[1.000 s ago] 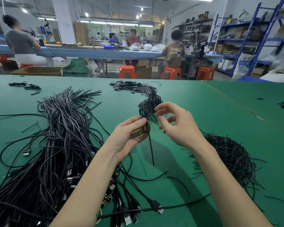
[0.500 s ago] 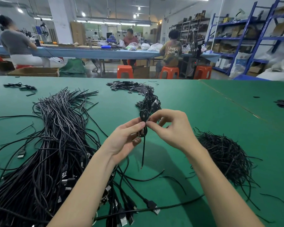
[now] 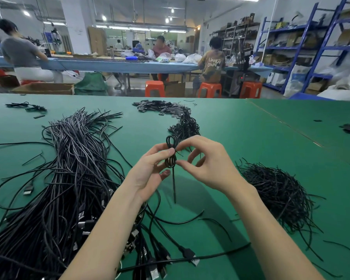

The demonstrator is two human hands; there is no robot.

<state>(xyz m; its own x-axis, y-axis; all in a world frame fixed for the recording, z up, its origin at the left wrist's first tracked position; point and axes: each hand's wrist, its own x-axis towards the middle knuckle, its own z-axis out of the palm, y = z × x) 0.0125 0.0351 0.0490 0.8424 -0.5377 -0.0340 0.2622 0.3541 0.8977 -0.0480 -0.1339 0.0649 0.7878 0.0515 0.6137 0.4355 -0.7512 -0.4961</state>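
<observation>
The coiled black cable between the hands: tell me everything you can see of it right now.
The coiled black cable is thin, with a smooth rubbery-looking jacket, wound into a small figure-eight: one loop above a pinched waist, one below. It is held upright over the green table. The left hand pinches the waist; the right hand holds the waist and lower loop between forefinger and thumb. One straight tail hangs down from the lower loop.
</observation>
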